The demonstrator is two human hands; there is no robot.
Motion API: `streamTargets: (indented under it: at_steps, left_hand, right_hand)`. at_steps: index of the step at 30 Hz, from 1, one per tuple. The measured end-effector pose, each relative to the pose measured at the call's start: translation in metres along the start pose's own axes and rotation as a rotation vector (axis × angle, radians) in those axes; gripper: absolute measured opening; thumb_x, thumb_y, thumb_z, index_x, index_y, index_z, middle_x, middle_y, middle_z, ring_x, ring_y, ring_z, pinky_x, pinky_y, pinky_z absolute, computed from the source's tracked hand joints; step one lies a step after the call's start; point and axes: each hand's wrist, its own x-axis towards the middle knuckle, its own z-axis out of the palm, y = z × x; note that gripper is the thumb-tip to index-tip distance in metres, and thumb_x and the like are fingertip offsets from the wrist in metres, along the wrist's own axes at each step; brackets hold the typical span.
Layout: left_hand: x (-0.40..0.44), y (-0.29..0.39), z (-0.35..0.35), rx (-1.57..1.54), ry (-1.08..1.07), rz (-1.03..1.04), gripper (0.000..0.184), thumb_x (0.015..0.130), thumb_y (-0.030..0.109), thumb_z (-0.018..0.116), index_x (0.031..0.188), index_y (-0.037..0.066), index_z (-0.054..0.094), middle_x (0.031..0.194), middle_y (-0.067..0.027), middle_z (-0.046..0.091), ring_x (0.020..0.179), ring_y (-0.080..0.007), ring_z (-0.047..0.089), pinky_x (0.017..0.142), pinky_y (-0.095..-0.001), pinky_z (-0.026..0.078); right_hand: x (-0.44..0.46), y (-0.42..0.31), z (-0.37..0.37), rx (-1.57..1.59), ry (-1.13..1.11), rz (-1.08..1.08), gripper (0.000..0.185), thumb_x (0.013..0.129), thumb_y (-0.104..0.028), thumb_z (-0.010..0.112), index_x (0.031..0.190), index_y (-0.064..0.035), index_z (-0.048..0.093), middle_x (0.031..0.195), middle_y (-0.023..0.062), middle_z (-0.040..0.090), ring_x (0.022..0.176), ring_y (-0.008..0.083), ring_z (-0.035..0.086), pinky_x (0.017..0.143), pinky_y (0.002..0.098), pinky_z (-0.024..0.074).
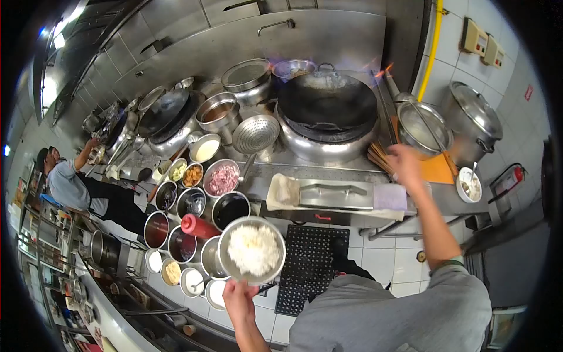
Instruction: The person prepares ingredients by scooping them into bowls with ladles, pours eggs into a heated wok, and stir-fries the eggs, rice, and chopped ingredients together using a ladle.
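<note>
My left hand (240, 300) is closed on the near edge of a metal bowl (281, 252) heaped with cooked white rice (254, 249). The bowl is held up in front of several metal pots of ingredients. My right hand (406, 163) is stretched out over the counter at the right of the stove, beside a bamboo wok brush (381, 158). It is blurred, so I cannot tell whether its fingers touch the brush. Behind the brush a large black wok (328, 105) sits on a burner.
Pots hold chopped pink meat (223, 179), dark sauce (231, 211) and white powder (192, 281). A red squeeze bottle (199, 226) lies among them. A perforated ladle (256, 134) rests left of the wok. Flames (384, 71) show behind it. Another person (73, 185) works at the far left.
</note>
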Motion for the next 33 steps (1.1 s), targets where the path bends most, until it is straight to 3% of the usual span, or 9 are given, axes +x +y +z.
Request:
streamTargets:
  at_steps: [3, 5, 13, 18, 22, 26, 27, 29, 33]
  left_hand:
    - [0.068, 0.012, 0.080, 0.006, -0.109, 0.015, 0.004, 0.091, 0.004, 0.062, 0.089, 0.005, 0.058, 0.078, -0.0059, 0.064, 0.063, -0.0139, 0.063, 0.058, -0.0265, 0.058]
    - [0.120, 0.018, 0.140, 0.024, -0.156, 0.032, 0.003, 0.091, 0.005, 0.062, 0.091, 0.004, 0.059, 0.081, -0.0073, 0.066, 0.064, -0.0145, 0.065, 0.059, -0.0274, 0.058]
    - [0.348, 0.008, 0.309, -0.014, -0.136, 0.056, 0.008, 0.088, 0.002, 0.058, 0.093, -0.001, 0.055, 0.086, -0.0117, 0.063, 0.070, -0.0227, 0.069, 0.062, -0.0302, 0.063]
    - [0.451, -0.020, 0.342, -0.024, -0.017, 0.036, 0.021, 0.087, 0.000, 0.056, 0.103, -0.013, 0.056, 0.101, -0.0191, 0.064, 0.075, -0.0274, 0.069, 0.061, -0.0341, 0.064]
    - [0.448, -0.016, 0.356, -0.071, 0.045, -0.050, 0.023, 0.090, 0.000, 0.056, 0.109, -0.013, 0.058, 0.106, -0.0195, 0.064, 0.081, -0.0274, 0.070, 0.061, -0.0320, 0.063]
    - [0.457, -0.016, 0.320, 0.626, -0.120, 0.191, 0.033, 0.088, 0.015, 0.069, 0.109, -0.010, 0.062, 0.099, -0.0198, 0.068, 0.086, -0.0314, 0.071, 0.068, -0.0349, 0.059]
    - [0.406, 0.003, 0.317, 0.939, 0.115, 0.606, 0.055, 0.080, 0.029, 0.073, 0.115, -0.012, 0.060, 0.104, -0.0280, 0.068, 0.098, -0.0363, 0.068, 0.087, -0.0429, 0.053]
    - [0.360, 0.021, 0.297, 1.018, 0.014, 0.777, 0.049, 0.082, 0.024, 0.075, 0.120, -0.004, 0.062, 0.117, -0.0262, 0.064, 0.111, -0.0413, 0.061, 0.094, -0.0461, 0.050]
    - [0.318, 0.033, 0.258, 1.350, -0.280, 0.659, 0.051, 0.082, 0.020, 0.075, 0.127, 0.002, 0.058, 0.129, -0.0230, 0.058, 0.114, -0.0415, 0.060, 0.096, -0.0478, 0.050]
  right_hand:
    - [0.036, 0.114, -0.074, -0.614, 0.215, -0.151, 0.044, 0.080, -0.012, 0.070, 0.121, 0.0008, 0.061, 0.121, 0.0242, 0.062, 0.111, 0.0431, 0.059, 0.097, 0.0480, 0.0476]
    - [0.046, 0.199, -0.094, -0.633, 0.092, 0.087, 0.043, 0.077, -0.002, 0.063, 0.118, 0.0010, 0.054, 0.110, 0.0275, 0.059, 0.107, 0.0469, 0.055, 0.091, 0.0531, 0.0462]
    - [0.062, 0.288, -0.105, -0.297, -0.178, 0.336, 0.045, 0.077, 0.009, 0.050, 0.121, 0.0029, 0.048, 0.101, 0.0318, 0.060, 0.096, 0.0527, 0.056, 0.083, 0.0516, 0.0443]
    - [0.050, 0.337, -0.094, -0.112, 0.087, 0.161, 0.040, 0.087, -0.002, 0.060, 0.124, 0.0032, 0.049, 0.091, 0.0177, 0.068, 0.084, 0.0384, 0.065, 0.079, 0.0441, 0.0526]
    - [0.080, 0.179, -0.106, 0.650, -0.420, 0.618, 0.053, 0.092, -0.011, 0.064, 0.138, 0.0007, 0.042, 0.091, 0.0103, 0.061, 0.056, 0.0179, 0.060, 0.051, 0.0302, 0.0542]
    - [0.102, 0.062, -0.049, 0.992, -0.502, 0.370, 0.064, 0.090, -0.010, 0.065, 0.146, -0.0012, 0.036, 0.082, 0.0052, 0.055, 0.045, 0.0078, 0.048, 0.037, 0.0226, 0.0444]
    - [0.114, 0.003, -0.041, 1.082, -0.567, 0.324, 0.065, 0.089, -0.010, 0.066, 0.146, -0.0014, 0.036, 0.078, 0.0032, 0.054, 0.045, 0.0077, 0.047, 0.037, 0.0231, 0.0447]
    - [0.130, -0.068, -0.013, 1.228, -0.645, 0.298, 0.062, 0.090, -0.007, 0.063, 0.146, -0.0012, 0.037, 0.077, 0.0025, 0.055, 0.044, 0.0075, 0.047, 0.036, 0.0230, 0.0432]
    - [0.170, -0.167, 0.063, 1.170, -0.898, 0.196, 0.056, 0.095, -0.005, 0.058, 0.146, -0.0044, 0.038, 0.075, 0.0018, 0.053, 0.044, 0.0077, 0.047, 0.035, 0.0231, 0.0403]
